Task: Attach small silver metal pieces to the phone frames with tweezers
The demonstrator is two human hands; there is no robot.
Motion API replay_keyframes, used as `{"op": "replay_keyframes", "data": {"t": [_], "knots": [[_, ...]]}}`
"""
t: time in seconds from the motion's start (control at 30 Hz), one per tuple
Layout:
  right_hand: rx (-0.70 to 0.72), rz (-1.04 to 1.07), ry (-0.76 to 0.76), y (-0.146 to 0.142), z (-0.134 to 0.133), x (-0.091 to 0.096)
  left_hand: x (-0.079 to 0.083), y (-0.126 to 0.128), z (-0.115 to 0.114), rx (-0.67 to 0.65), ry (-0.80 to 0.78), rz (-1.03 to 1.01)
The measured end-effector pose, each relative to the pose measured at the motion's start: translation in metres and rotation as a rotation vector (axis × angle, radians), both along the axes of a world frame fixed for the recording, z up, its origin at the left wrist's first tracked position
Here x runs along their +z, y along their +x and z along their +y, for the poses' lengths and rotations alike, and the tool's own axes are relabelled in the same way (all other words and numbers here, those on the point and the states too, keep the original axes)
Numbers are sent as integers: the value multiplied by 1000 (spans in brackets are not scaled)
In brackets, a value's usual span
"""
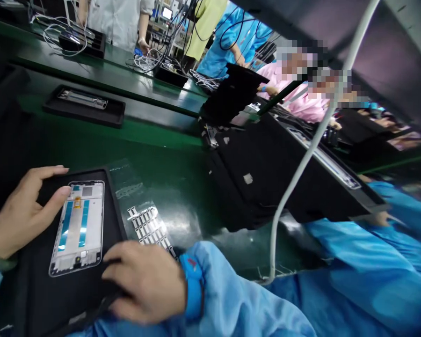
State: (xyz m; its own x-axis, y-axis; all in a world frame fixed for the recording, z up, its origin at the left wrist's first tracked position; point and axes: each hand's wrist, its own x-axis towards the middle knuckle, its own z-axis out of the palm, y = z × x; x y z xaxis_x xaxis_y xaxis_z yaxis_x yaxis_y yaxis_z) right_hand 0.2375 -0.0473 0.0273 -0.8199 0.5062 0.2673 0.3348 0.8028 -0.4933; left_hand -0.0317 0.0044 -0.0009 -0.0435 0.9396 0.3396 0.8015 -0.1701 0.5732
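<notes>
A black tray [38,290] lies in front of me on the green bench, with a white phone frame [77,229] bearing two blue strips resting in it. My left hand [19,210] holds the tray's far left edge, fingers curved, one fingertip touching the frame's top corner. My right hand [147,281] rests on the tray's right edge beside the frame's lower corner, fingers curled over the rim. Right of the tray lies a clear sheet of small white adhesive strips [150,227].
Another black tray with a frame [84,105] sits farther back on the green belt [154,154]. A stack of black trays [266,182] stands to the right behind a white cable [298,173]. Other people in blue, pink and white coats work at benches behind.
</notes>
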Motion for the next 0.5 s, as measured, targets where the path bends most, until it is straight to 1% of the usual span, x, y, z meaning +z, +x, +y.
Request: {"op": "replay_keyframes", "data": {"t": [0.03,0.07,0.1,0.13,0.17,0.2,0.23,0.27,0.33,0.43,0.5], "knots": [[-80,88,-124,8,10,2,2,2,-1,-63,14,21],[-221,176,-259,16,21,4,4,4,-2,-137,21,49],[-399,272,-391,24,32,4,6,8,-3,-227,17,89],[-524,362,-512,31,42,4,9,13,-5,-322,-9,143],[-621,445,-626,37,51,2,11,19,-7,-417,-49,210],[-688,520,-728,40,58,-2,13,26,-10,-506,-82,282],[-726,584,-818,41,63,-6,14,35,-13,-573,-93,353],[-751,635,-894,40,66,-11,14,45,-16,-629,-66,409],[-784,691,-992,35,69,-22,13,65,-22,-681,17,480],[-824,687,-1019,26,68,-35,8,88,-26,-698,37,563],[-847,665,-1000,23,67,-41,6,96,-25,-706,25,627]]}}
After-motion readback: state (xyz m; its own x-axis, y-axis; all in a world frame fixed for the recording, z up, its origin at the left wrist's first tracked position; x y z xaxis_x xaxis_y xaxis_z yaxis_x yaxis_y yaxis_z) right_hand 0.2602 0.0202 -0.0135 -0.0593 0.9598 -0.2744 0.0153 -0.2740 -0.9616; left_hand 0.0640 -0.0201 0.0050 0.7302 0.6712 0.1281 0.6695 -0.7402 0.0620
